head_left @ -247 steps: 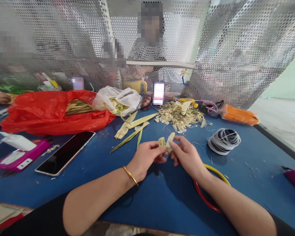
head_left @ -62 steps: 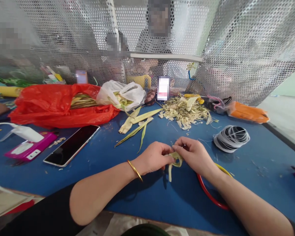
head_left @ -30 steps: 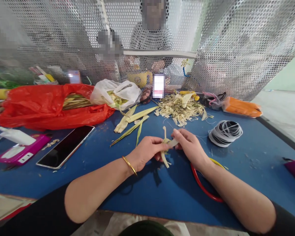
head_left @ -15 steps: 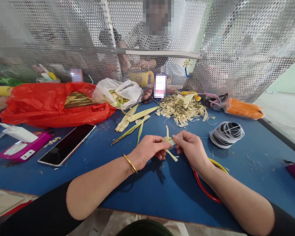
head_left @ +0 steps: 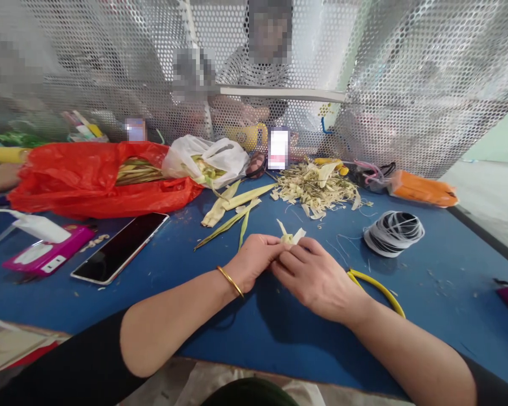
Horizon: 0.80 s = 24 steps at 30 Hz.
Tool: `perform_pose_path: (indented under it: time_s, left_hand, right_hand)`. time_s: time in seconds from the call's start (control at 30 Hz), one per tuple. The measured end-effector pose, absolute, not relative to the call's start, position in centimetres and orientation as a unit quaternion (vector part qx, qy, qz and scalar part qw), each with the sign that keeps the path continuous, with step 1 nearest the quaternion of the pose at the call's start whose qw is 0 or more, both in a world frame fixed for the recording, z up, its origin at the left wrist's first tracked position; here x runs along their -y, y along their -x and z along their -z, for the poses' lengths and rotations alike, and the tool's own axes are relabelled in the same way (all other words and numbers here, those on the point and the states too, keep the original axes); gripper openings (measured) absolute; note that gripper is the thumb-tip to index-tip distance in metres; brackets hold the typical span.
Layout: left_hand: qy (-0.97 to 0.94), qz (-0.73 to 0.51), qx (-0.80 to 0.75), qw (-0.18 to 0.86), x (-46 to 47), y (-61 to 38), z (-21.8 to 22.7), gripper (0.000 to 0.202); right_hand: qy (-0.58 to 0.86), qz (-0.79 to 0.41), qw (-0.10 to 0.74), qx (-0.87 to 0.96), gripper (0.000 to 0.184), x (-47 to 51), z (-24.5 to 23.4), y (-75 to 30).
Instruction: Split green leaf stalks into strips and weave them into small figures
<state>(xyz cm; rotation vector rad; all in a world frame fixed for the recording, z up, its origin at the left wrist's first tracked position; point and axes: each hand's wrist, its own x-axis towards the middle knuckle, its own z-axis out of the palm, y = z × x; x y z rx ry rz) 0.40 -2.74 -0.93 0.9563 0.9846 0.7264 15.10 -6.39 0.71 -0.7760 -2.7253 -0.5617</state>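
Pinching a pale piece of husk (head_left: 286,238), the left grip (head_left: 254,260) is narrow, its thumb and fingertips closed on the piece's near side. The right grip (head_left: 310,277) meets it there, back of the hand uppermost and fingers curled against the left fingertips; its thumb is hidden, so I cannot tell whether it too closes on the husk. Two strips stick up from the piece beyond the fingers, one narrow, one broader and whiter. A gold bangle (head_left: 230,281) circles the left wrist, and a curved yellow handle (head_left: 376,285) lies beside the right one, partly covered by it. Just beyond the left grip, long husk strips (head_left: 237,201) lie on the blue desk (head_left: 245,332); straight ahead of both grips is a heap of husk scraps (head_left: 317,189). To the right of the right grip stands a spool of pale thread (head_left: 393,234), with an orange packet (head_left: 424,189) farther off past it. Left of the left grip lie a dark-screened phone (head_left: 121,248) and, farther out, a purple power strip (head_left: 74,241). Beyond the phone, a red plastic bag (head_left: 68,175) and a white plastic bag (head_left: 232,160) hold more husk. Farthest from the grips, a person (head_left: 254,70) shows behind a perforated sheet (head_left: 406,84).
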Motion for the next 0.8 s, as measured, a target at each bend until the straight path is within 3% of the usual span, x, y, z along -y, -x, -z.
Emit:
perform_pose_path:
  time_s: [0.13, 0.8]
  left_hand:
    - [-0.428, -0.324, -0.456, 0.71, 2.68, -0.42, 0.75, 0.04]
    - [-0.402, -0.327, -0.396, 0.758, 2.29, 0.04, 0.41, 0.033]
  right_hand:
    - [0.261, 0.22, 0.109, 0.934, 0.022, 6.26, -0.46, -15.08]
    - [0.303, 0.179, 0.221, 0.909, 0.036, 6.52, -0.34, -15.7]
